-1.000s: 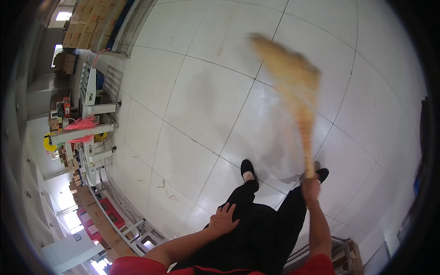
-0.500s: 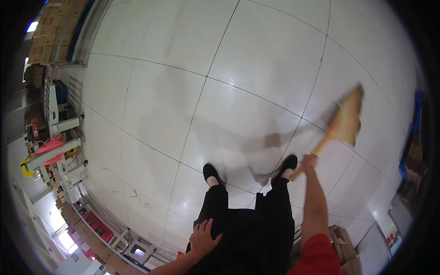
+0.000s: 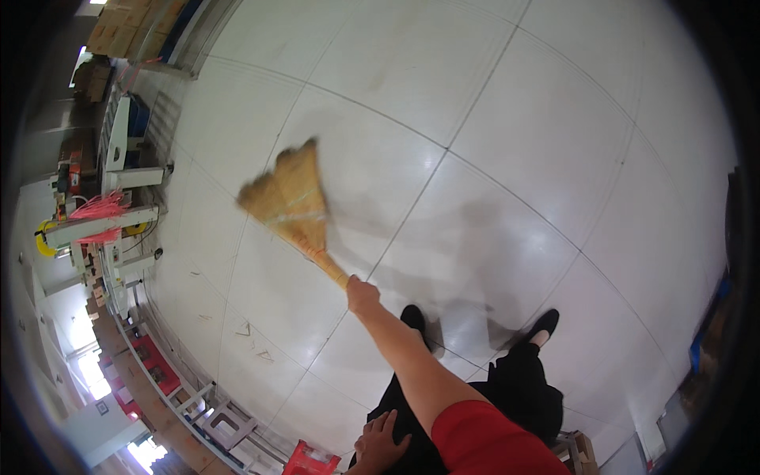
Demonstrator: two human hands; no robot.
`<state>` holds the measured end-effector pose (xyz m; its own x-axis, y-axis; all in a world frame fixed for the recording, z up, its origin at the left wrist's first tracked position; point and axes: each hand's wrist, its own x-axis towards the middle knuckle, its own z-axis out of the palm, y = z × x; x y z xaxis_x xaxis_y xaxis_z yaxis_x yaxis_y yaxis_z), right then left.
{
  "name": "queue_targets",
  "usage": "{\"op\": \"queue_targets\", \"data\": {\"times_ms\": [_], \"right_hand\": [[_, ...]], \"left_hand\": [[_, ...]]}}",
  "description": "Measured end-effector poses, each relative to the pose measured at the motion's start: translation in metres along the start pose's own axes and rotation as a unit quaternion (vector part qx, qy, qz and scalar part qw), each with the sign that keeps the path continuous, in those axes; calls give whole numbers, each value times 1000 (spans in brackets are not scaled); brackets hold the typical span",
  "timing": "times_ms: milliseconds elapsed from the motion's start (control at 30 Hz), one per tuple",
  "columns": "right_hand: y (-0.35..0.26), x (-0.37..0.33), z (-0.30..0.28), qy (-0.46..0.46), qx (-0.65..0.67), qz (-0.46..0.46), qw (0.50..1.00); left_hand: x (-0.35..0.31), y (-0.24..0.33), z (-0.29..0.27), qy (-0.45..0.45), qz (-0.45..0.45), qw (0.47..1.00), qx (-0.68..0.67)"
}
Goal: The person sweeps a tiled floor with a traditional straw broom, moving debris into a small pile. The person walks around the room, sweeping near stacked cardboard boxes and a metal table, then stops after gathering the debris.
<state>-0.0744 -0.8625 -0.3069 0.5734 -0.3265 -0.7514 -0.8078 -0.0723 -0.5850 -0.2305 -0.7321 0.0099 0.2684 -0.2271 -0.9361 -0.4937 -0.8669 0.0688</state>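
A straw-coloured broom reaches out ahead and to the left over the pale tiled floor. My right hand is wrapped round its short handle, the arm stretched across in front of my legs. The wide bristle end is frayed and a little smeared by motion; I cannot tell whether it touches the floor. My left hand rests on my black trouser leg near my thigh, fingers spread, holding nothing.
Small yellowish scraps lie on the floor at the left. Along the left side stand a white-framed machine with pink strands, stacked cartons and a grey stool. A red plastic thing is at the lower edge.
The broom has swung in my right hand from the right side across to the left. My view and feet have shifted. My left hand remains on my leg.
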Motion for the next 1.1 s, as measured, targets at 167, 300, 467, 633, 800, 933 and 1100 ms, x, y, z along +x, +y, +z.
{"op": "queue_targets", "data": {"times_ms": [167,300,467,633,800,933,1100], "right_hand": [[-64,-24,53,-85,-42,-152,984],[-50,-62,52,-56,-40,-198,978],[24,-91,-45,11,-63,-195,979],[235,-184,-173,202,-59,-74,975],[437,-340,-283,357,38,224,906],[572,-455,-307,458,104,394,790],[731,-535,-277,507,391,490,591]], "left_hand": [[16,-49,29,99,58,993,-10],[5,-20,4,30,-10,999,40],[2,-1,16,35,-10,997,69],[1,28,39,58,5,991,117],[4,69,63,81,23,982,169],[-4,154,38,80,-37,982,165],[-6,187,-7,113,33,992,43]]}}
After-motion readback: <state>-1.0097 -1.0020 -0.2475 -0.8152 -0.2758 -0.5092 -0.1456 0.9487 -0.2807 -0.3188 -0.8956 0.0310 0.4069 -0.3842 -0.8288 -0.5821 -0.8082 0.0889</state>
